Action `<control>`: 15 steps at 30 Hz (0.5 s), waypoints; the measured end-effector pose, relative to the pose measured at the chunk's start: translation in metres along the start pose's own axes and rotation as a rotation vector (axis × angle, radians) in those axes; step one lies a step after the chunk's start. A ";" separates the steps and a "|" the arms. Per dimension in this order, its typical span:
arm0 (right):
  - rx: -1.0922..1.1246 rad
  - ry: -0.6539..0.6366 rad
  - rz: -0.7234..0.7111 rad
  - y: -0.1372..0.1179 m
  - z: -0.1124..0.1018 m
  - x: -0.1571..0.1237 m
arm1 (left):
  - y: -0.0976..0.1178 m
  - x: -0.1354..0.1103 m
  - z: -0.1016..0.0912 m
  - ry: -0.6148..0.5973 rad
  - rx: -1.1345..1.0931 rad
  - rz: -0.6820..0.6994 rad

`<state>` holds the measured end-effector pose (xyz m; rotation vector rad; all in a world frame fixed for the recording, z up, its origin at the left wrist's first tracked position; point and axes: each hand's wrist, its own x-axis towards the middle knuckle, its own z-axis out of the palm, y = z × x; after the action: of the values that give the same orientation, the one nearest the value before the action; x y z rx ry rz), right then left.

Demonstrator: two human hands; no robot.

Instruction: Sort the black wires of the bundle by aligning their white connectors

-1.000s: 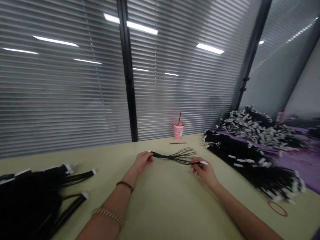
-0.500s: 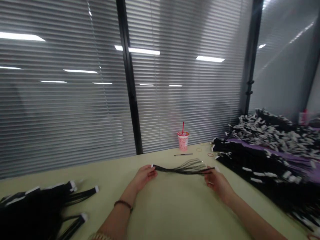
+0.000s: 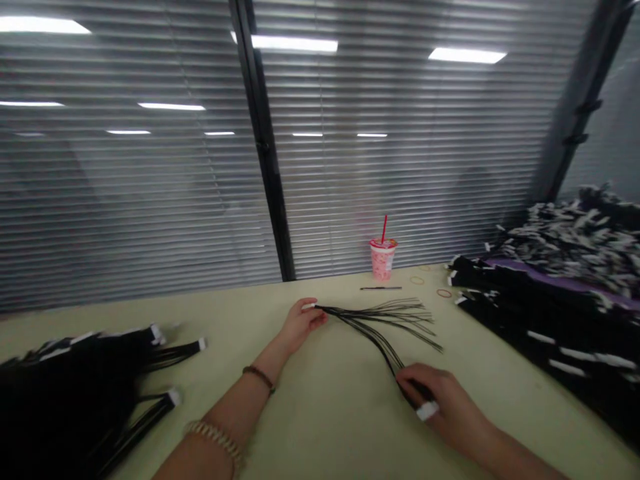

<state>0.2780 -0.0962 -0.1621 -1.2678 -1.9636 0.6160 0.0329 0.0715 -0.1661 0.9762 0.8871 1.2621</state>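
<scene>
My left hand pinches the white-tagged end of a thin bundle of black strands lying on the pale yellow table. The strands fan out to the right. My right hand grips a few of those strands nearer to me, with a white tag showing at its fingers. Both hands rest low over the table's middle.
A heap of black bundles with white tags lies at the left. A larger stack on purple cloth fills the right. A pink cup with a red straw, a loose black strand and rubber bands sit near the blinds.
My right hand has pulled a few strands away from the fan, moving down and toward me. My left hand has stayed on the bundle's end. The camera has shifted.
</scene>
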 end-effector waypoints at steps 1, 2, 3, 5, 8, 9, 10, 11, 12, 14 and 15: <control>-0.018 -0.017 0.003 -0.005 0.000 -0.003 | 0.000 0.001 0.001 -0.003 -0.002 -0.011; -0.021 -0.037 0.009 -0.008 0.001 -0.006 | 0.001 0.001 0.001 -0.002 -0.004 -0.023; -0.023 -0.070 0.008 -0.011 0.001 -0.008 | 0.001 0.001 0.001 0.001 -0.007 -0.032; -0.034 -0.136 -0.013 -0.010 0.003 -0.013 | 0.002 0.001 0.002 0.013 -0.014 -0.042; -0.073 -0.174 -0.035 0.002 0.007 -0.022 | 0.003 -0.001 0.002 0.019 -0.021 -0.035; -0.086 -0.151 -0.027 0.005 0.009 -0.024 | 0.003 -0.002 0.001 0.017 -0.021 -0.028; -0.095 -0.116 -0.008 0.008 0.010 -0.027 | 0.004 -0.003 0.001 0.011 -0.018 -0.020; -0.091 -0.069 0.009 0.009 0.010 -0.028 | 0.004 -0.004 0.001 0.007 -0.014 -0.009; -0.074 -0.024 0.022 0.008 0.011 -0.029 | 0.005 -0.005 0.002 0.006 -0.010 0.004; -0.003 0.023 0.044 0.003 0.009 -0.026 | 0.005 -0.008 0.003 0.027 0.005 0.037; 0.039 0.013 0.054 0.001 0.007 -0.023 | 0.004 -0.010 0.005 0.051 0.017 0.055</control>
<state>0.2793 -0.1174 -0.1742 -1.3012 -1.9026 0.6682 0.0352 0.0613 -0.1602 0.9916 0.9170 1.3330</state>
